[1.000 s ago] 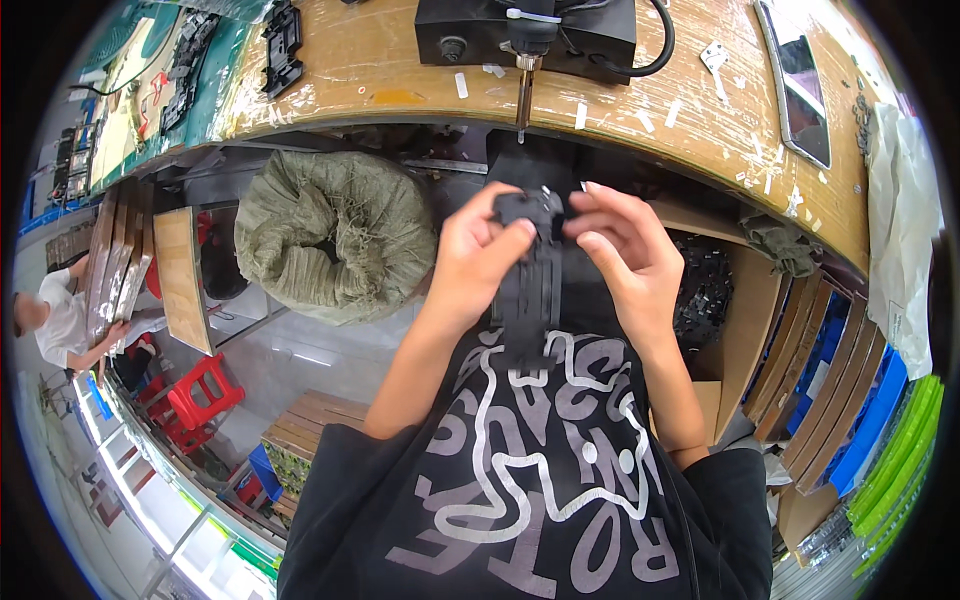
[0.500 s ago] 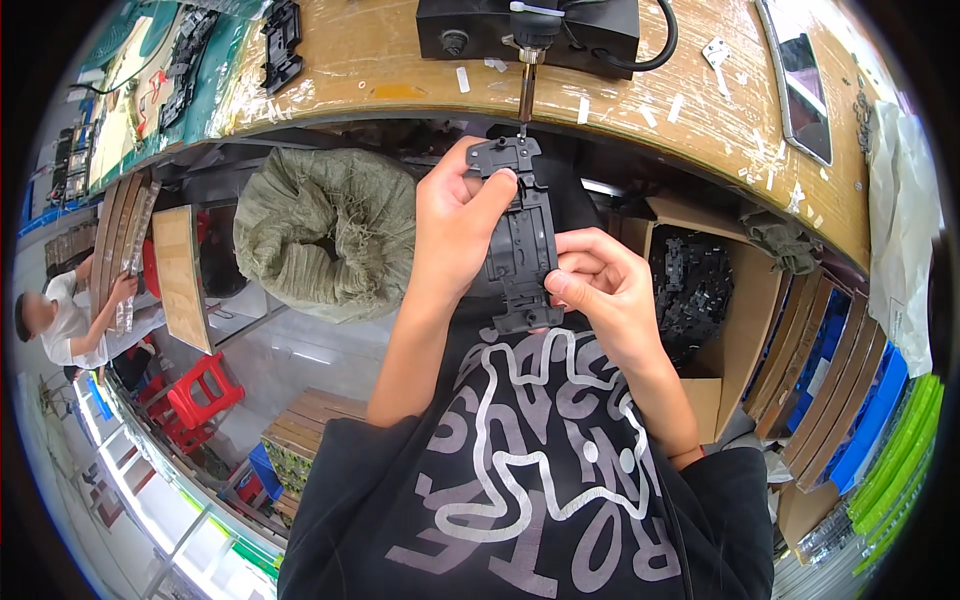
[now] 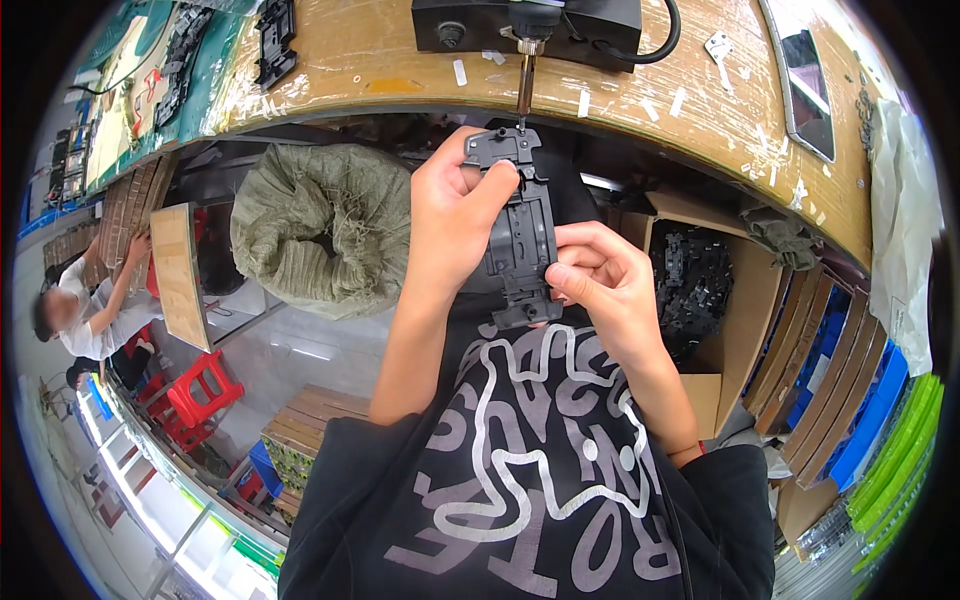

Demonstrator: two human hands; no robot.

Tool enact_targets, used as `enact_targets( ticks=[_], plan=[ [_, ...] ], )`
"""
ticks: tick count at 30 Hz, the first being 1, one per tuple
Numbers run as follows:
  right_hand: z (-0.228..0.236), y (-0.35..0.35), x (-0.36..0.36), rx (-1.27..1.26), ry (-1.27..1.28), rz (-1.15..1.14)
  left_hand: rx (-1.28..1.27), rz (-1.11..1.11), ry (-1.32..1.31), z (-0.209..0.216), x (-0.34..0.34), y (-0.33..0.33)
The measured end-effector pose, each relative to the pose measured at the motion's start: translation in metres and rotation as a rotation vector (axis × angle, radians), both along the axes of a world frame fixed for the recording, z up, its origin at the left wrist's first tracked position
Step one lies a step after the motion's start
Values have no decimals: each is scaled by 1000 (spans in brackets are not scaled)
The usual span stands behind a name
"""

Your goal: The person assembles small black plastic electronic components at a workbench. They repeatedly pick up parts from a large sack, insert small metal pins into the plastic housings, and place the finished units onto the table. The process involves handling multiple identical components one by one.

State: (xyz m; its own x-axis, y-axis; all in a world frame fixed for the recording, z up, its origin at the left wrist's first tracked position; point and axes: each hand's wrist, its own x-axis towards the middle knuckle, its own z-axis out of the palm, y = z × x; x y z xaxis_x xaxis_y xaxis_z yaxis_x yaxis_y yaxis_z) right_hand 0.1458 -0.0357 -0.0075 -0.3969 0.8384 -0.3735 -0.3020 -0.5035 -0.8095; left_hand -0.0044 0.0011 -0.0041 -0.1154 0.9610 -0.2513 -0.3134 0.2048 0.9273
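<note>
The left hand (image 3: 455,215) wraps the upper part of a long black plastic part (image 3: 520,235), thumb pressed across its top section and fingers closed behind it. The right hand (image 3: 605,285) pinches the lower right edge of the same part between thumb and fingertips. The part stands nearly upright at the centre of the frame, just above the person's black printed shirt (image 3: 530,470). Its top end sits right under the metal tip (image 3: 523,85) that hangs down from a black machine (image 3: 530,25) at the top centre, on the wooden workbench (image 3: 370,60). Left of the hands, under the bench, sits a green woven sack (image 3: 310,225). To the right, an open cardboard box (image 3: 740,320) holds more black parts (image 3: 690,285). At the far left, another person (image 3: 85,310) works beside red stools (image 3: 190,395).
</note>
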Motion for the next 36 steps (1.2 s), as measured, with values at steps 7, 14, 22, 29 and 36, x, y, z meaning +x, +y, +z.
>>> enact_targets(
  ticks=[7, 14, 22, 29, 36],
  plan=[
    [-3, 1, -1, 23, -18, -18, 33, 13, 37, -2, 0, 2],
    [-2, 3, -3, -10, 16, -4, 10, -3, 58, -3, -3, 3],
    [-4, 6, -3, 3, 25, 3, 7, 5, 71, -4, -3, 5],
    [-3, 7, -2, 12, 39, -5, 3, -8, 68, 1, -4, 6],
    [-1, 8, -2, -28, 77, -11, -28, 10, 87, 4, -3, 7]
  ],
)
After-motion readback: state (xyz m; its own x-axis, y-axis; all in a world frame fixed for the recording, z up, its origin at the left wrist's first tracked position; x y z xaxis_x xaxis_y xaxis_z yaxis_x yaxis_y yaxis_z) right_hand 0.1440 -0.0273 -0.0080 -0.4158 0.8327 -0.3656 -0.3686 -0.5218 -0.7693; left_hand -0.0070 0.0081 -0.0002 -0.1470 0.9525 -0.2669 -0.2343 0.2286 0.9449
